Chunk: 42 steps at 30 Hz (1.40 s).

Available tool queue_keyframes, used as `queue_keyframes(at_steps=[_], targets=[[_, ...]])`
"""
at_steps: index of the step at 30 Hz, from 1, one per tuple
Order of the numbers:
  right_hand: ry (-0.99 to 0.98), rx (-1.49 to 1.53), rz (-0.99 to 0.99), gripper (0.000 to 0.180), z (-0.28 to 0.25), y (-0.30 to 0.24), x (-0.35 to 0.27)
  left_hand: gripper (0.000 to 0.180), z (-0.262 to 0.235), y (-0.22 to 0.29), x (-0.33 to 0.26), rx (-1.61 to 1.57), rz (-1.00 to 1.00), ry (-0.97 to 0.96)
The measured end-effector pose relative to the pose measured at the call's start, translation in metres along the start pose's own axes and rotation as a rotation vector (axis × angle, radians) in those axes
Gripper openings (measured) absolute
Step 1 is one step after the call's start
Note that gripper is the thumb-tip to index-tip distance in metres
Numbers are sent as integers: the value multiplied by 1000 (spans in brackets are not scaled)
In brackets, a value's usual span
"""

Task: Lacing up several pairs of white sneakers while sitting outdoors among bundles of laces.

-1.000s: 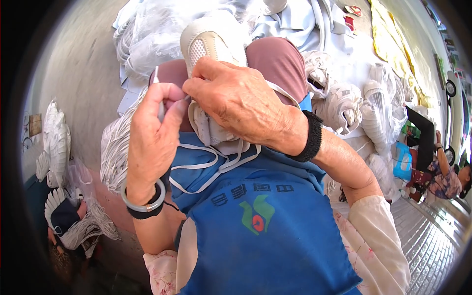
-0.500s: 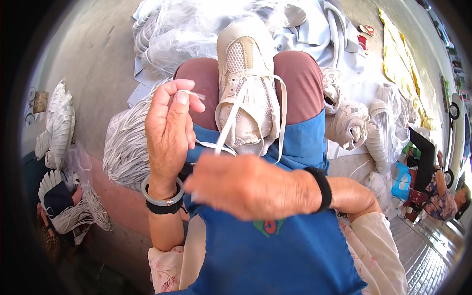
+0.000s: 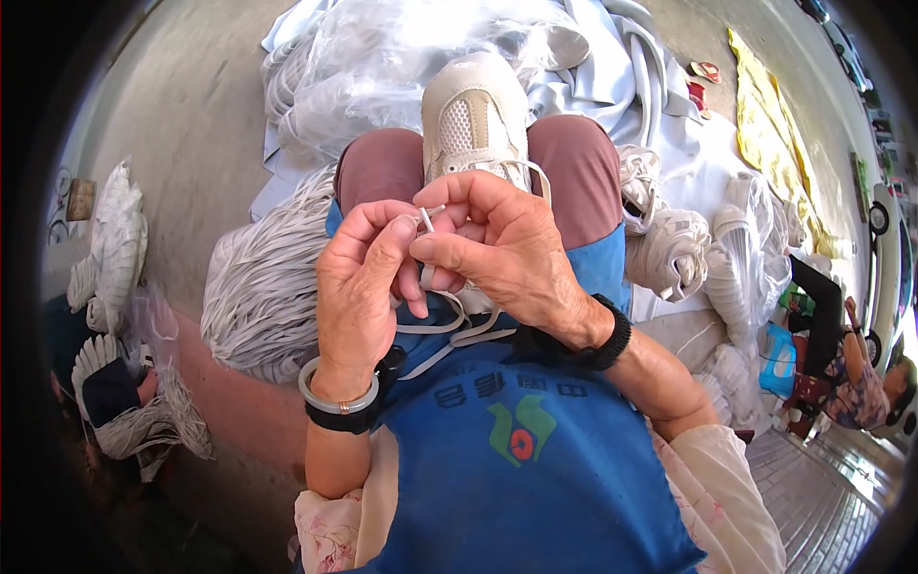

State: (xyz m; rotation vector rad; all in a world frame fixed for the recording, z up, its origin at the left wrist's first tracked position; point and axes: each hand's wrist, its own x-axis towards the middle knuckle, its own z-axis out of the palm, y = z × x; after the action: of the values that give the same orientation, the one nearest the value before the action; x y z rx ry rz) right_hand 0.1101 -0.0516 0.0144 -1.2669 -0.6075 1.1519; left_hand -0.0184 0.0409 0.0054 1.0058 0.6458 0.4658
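The beige mesh-toed shoe [image 3: 475, 120] sits on your lap between your knees, toe pointing away from you. Your left hand [image 3: 361, 287] and right hand [image 3: 502, 253] meet just over its tongue, both pinching the tip of a white lace [image 3: 426, 220], whose loops trail down onto your blue apron [image 3: 535, 459]. A clear plastic bag [image 3: 382, 67] beyond your knees holds white pieces too blurred to identify. Your hands hide the shoe's eyelets.

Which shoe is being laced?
The beige shoe on the person's lap, toe pointing away; both hands, left hand and right hand, pinch its white lace. The other shoes lie untouched at the right.
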Motion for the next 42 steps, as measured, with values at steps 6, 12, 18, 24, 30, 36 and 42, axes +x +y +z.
queue_keyframes(at_steps=[6,12,18,24,30,36,42], targets=[[44,89,5,22,-2,0,-2,21,2,4,1,-139,-144,-39],[95,-97,-177,15,-2,4,-2,26,0,-1,-3,-33,-58,-87],[71,-178,-170,15,-4,-1,-1,25,5,2,-7,-7,-53,-90],[100,-307,-166,14,-1,-9,-2,29,9,7,-12,123,-39,-119],[92,-367,-244,16,-2,-10,0,25,15,9,-20,476,37,-177],[46,-295,-199,15,-1,-19,-1,25,16,12,-20,464,52,-102],[140,-291,-163,16,-30,-19,-9,19,-36,52,-24,-178,144,-60]])
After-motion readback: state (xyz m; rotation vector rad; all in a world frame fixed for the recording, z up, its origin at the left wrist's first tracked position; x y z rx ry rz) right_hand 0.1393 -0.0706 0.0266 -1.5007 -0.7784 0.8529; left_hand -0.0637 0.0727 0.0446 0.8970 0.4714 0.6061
